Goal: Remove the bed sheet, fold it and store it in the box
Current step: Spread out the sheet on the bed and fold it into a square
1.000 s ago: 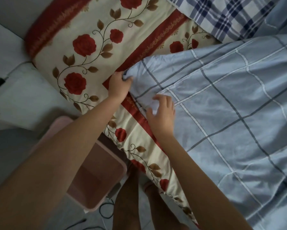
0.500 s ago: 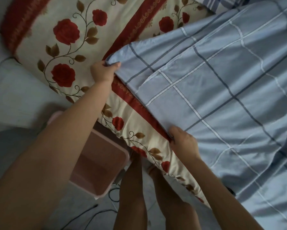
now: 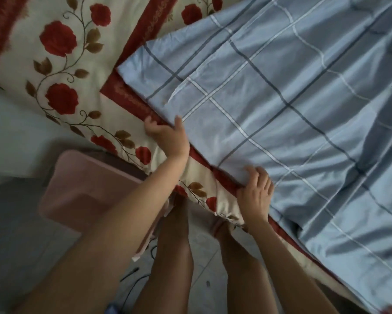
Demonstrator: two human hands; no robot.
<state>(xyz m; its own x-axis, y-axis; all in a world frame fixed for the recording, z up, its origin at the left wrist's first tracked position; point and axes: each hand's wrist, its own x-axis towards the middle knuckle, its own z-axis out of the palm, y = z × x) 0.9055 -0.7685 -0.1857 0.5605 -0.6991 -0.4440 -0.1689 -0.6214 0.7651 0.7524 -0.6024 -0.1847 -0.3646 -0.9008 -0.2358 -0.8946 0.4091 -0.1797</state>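
My left grip [image 3: 167, 138] spreads wide against the bed sheet [image 3: 281, 109] edge; my right grip [image 3: 256, 192] clutches that edge nearer me.

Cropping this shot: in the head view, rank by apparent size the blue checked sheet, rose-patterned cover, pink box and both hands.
1. blue checked bed sheet
2. cream and red rose-patterned cover
3. pink plastic box
4. left hand and right hand: alike, unranked
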